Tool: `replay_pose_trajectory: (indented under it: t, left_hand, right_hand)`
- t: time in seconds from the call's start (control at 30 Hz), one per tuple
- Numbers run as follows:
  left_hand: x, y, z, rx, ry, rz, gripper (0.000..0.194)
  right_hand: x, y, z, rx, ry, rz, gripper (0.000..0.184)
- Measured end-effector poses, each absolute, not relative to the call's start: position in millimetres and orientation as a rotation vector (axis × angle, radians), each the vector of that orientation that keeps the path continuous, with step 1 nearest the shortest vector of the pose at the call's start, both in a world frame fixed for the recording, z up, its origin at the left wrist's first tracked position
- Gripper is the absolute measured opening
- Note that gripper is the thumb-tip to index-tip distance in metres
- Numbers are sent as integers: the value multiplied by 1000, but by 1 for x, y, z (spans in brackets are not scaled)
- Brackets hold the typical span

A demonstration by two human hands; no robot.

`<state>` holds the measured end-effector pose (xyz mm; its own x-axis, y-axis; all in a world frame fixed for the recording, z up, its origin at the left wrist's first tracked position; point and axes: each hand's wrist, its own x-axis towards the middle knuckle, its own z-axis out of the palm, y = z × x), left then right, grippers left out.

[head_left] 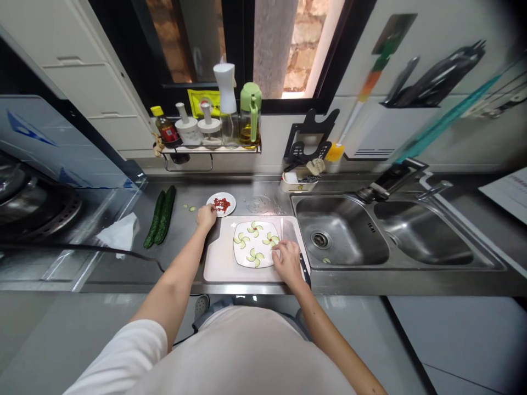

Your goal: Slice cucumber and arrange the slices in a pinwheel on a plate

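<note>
My left hand [206,216] is closed, fingertips bent together at the near-left rim of a small white plate [231,204] that carries chopped red pieces [221,206]. What sits between those fingertips is too small to make out. Over the right edge of a white square plate [241,258] is my right hand [288,259], its fingers curled and close together; anything in them is hidden. Pale green cucumber slices [255,257] lie on this plate in several pinwheel shapes, some with a red centre. Beneath it is a pale cutting board [218,263]. A knife [303,267] lies on the board's right side, partly behind my right hand.
Two whole cucumbers [165,215] and a crumpled white tissue [123,233] lie on the left counter, near a stove [45,214]. A double sink [346,236] is right of the board. A rack [209,148] with bottles and jars hangs behind.
</note>
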<state>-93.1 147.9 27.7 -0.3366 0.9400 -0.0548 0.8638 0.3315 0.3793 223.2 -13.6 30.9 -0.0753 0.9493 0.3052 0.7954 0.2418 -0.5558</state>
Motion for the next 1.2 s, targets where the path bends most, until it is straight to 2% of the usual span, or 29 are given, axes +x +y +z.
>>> replay_pose_trajectory:
  t: [0.63, 1.07, 1.2]
  left_hand:
    - [-82, 174, 21, 2009, 2253, 13, 31]
    - [-85, 177, 22, 1889, 2285, -2, 31]
    - [-87, 176, 22, 1824, 2284, 90, 26]
  right_hand:
    - [227, -10, 34, -1598, -1923, 305, 17]
    - [225, -7, 34, -1594, -1935, 314, 16]
    - [225, -6, 33, -1593, -1939, 314, 15]
